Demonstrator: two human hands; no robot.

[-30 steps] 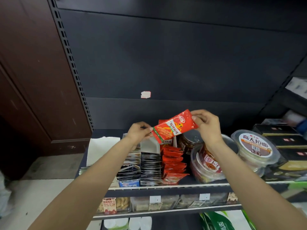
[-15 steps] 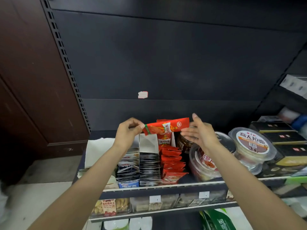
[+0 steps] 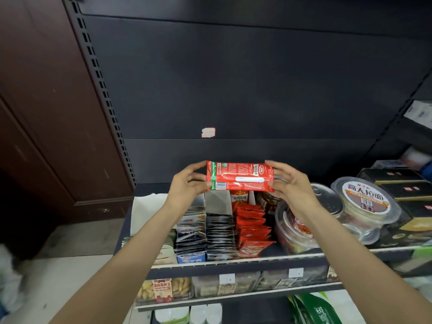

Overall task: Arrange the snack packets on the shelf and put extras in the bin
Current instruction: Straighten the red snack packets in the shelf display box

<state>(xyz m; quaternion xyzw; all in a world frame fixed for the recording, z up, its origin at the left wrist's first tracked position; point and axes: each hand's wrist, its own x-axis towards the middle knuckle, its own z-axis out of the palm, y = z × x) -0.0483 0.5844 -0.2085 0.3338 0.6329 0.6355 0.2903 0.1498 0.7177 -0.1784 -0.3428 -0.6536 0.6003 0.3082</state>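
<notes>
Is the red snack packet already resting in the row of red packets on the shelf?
No, the red snack packet is held level above the row of red packets, its ends gripped by the left hand and right hand.

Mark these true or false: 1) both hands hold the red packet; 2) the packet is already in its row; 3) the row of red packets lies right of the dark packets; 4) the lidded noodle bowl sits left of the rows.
1) True: the left hand and right hand pinch the ends of the red packet.
2) False: it is held above the row of red packets.
3) True: the dark packets lie to their left.
4) False: the noodle bowl sits to the right.
</notes>
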